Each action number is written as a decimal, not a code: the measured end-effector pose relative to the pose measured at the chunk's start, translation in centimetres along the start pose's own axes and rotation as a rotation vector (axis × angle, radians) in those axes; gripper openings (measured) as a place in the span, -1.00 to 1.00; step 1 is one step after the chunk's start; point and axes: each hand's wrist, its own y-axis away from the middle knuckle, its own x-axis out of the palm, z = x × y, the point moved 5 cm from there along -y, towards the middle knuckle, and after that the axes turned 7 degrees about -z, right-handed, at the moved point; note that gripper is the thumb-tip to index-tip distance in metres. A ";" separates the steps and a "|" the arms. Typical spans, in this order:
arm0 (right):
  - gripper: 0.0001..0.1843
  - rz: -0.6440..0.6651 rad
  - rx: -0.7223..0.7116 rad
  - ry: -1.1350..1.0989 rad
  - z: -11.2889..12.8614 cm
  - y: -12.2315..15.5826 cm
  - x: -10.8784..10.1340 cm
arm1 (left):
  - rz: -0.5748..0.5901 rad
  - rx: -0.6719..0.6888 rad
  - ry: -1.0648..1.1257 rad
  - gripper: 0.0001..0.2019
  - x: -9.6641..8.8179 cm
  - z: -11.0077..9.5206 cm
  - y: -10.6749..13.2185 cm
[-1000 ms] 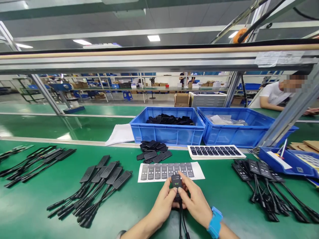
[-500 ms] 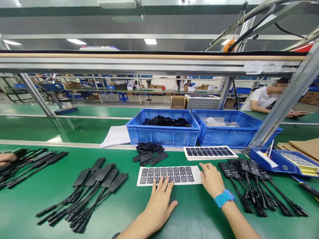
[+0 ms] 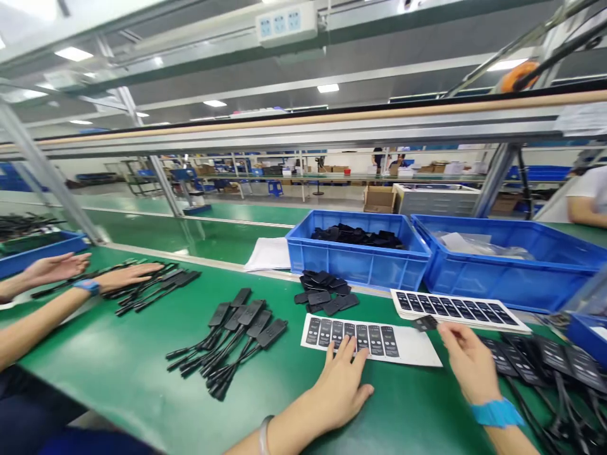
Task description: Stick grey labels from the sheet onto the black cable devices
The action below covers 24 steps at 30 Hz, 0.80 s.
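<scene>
My left hand [image 3: 339, 385] lies with spread fingers on a white sheet of black labels [image 3: 389, 341], pressing it to the green bench. Pinched in my right hand [image 3: 469, 363] is a single black label [image 3: 425, 323], lifted just above the sheet's right end, where the backing is bare white. To the left lies a fan of black cabled modules [image 3: 253, 313] with flat heads. Another bunch of cabled modules [image 3: 552, 354], these bearing printed labels, lies right beside my right hand. Behind the sheet is a small heap of flat black covers [image 3: 327, 294].
Two blue bins, one of black parts [image 3: 355, 262] and one of plastic bags [image 3: 512, 272], stand behind. A stack of label sheets [image 3: 459, 309] lies before them. At left, a co-worker's hands [image 3: 126, 277] reach over more cabled modules. A metal post rises at right.
My right hand has peeled the rightmost label off the sheet and raised it. My left hand stays on the sheet. The view has turned left, bringing a co-worker's arms into sight.
</scene>
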 end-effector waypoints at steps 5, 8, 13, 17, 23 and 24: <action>-0.50 -0.078 0.242 -0.365 -0.2 0.8 -0.4 | -0.236 -0.401 -0.394 -0.58 -6.7 5.4 -0.6; -0.53 -0.002 0.216 -0.411 0.9 1.8 0.2 | -0.276 -0.575 -0.487 -0.68 -9.9 8.7 0.7; -0.61 0.135 0.204 -0.451 2.6 3.4 1.2 | -0.293 -0.581 -0.425 -0.80 -10.3 10.0 1.5; -0.63 0.241 0.275 -0.550 4.0 4.8 2.0 | -0.311 -0.453 -0.228 -0.68 -8.5 7.6 0.3; -0.67 0.375 0.336 -0.626 5.6 6.5 3.2 | -0.116 -0.406 0.945 -0.60 -1.9 3.6 -0.2; -0.67 0.389 0.334 -0.618 5.8 6.7 3.3 | -0.059 -0.449 1.132 -0.58 -0.6 3.0 0.0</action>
